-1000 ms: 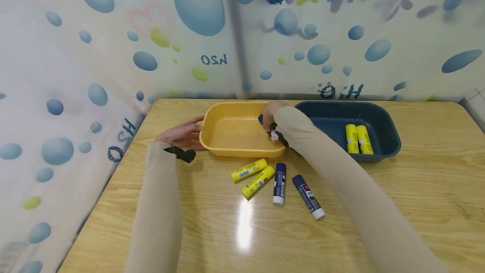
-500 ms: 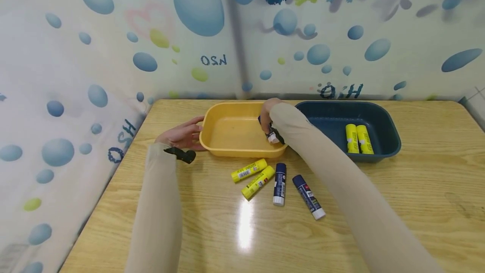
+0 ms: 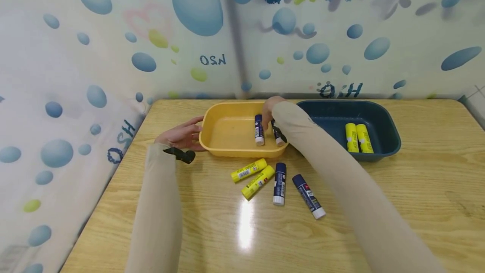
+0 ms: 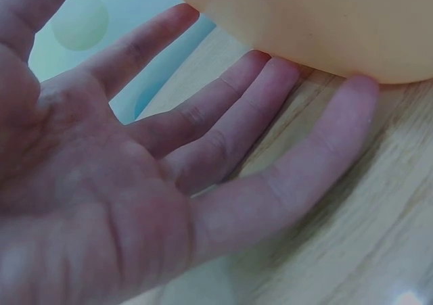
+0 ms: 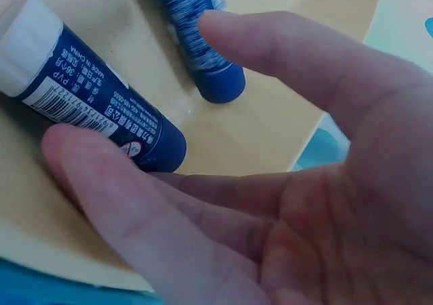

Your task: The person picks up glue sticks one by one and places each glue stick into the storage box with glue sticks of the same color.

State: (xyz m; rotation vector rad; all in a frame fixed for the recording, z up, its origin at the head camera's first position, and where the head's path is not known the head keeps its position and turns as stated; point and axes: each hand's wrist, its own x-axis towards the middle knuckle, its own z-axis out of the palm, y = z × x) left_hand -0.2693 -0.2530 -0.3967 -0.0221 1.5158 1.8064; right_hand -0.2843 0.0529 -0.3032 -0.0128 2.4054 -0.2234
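Observation:
My left hand (image 3: 182,135) holds its fairly straight fingers against the left side of the yellow tray (image 3: 242,153); in the left wrist view its fingertips (image 4: 358,92) meet the tray's outer wall. Over the tray's right end is my right hand (image 3: 270,111), thumb and fingers spread apart. Two navy glue sticks lie in the tray below it, one further left (image 3: 259,129) and another by the right wall (image 3: 278,135). In the right wrist view the thumb tip overlaps a blurred glue stick (image 5: 193,31), while fingers reach alongside the other glue stick (image 5: 101,92).
A dark blue tray (image 3: 396,138) stands right of the yellow one, with two yellow glue sticks (image 3: 358,139) inside. In front, on the wooden table (image 3: 212,231), are two yellow glue sticks (image 3: 254,178) and two navy ones (image 3: 293,193). A patterned backdrop (image 3: 170,75) stands behind.
The navy glue sticks, bunched and mostly covered by my right hand before, now lie apart in the yellow tray, one left and one right. The right hand has loosened; my left hand stays put.

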